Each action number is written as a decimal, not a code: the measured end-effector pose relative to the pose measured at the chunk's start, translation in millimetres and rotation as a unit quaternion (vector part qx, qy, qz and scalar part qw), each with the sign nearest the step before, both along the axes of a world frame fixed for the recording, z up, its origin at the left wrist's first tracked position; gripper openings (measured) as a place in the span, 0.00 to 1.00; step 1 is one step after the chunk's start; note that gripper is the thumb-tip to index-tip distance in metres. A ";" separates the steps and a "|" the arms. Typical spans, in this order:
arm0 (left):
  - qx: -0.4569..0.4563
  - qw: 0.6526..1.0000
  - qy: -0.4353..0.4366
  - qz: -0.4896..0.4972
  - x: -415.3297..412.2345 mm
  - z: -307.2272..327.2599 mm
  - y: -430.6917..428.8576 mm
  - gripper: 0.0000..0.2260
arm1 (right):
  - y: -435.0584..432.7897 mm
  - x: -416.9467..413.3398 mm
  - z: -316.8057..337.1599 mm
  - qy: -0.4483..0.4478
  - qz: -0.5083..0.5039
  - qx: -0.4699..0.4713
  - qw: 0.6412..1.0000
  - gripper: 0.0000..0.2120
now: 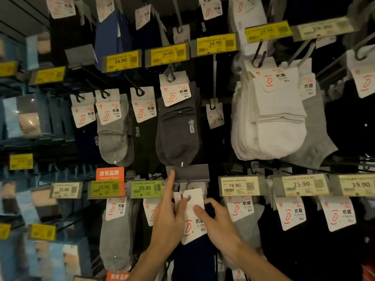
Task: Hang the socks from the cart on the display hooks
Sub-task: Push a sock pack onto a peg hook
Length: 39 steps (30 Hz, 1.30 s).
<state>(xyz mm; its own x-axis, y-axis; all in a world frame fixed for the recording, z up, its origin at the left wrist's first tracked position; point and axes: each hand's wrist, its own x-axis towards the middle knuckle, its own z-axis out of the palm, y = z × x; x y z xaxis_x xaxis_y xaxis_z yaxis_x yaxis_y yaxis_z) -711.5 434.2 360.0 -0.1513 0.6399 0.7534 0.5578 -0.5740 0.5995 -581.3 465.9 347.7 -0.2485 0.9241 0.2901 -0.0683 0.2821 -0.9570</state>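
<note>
One sock card between my two hands: right hand pinches it, left hand pinches its edge, index touching one grey holder.

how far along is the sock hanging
Done: packs like the dark grey socks and white socks hang on hooks. In hand: the left hand and right hand hold a sock pack under the blank label holder; I can't tell if its hole is on the hook. Left: the cart is out of view, so unknown.
</note>
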 end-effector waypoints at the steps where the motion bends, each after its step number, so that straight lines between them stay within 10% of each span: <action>1: 0.008 1.000 0.004 0.008 -1.1 0.6 2.1 0.29 | 1.6 -1.2 1.6 -0.002 -0.002 0.009 1.000 0.04; 14: 0.054 0.994 0.052 0.085 -6.5 -11.5 26.1 0.36 | 11.6 -6.0 -2.2 -0.034 -0.045 0.055 0.997 0.05; 26: -0.068 0.993 0.020 0.094 -5.2 -114.9 9.2 0.30 | 8.6 -9.3 -72.4 -0.161 -0.138 0.133 0.968 0.44; 39: -0.074 0.991 0.076 0.078 -9.3 -105.9 67.3 0.29 | 49.8 -23.7 -60.2 -0.184 -0.180 0.132 0.957 0.40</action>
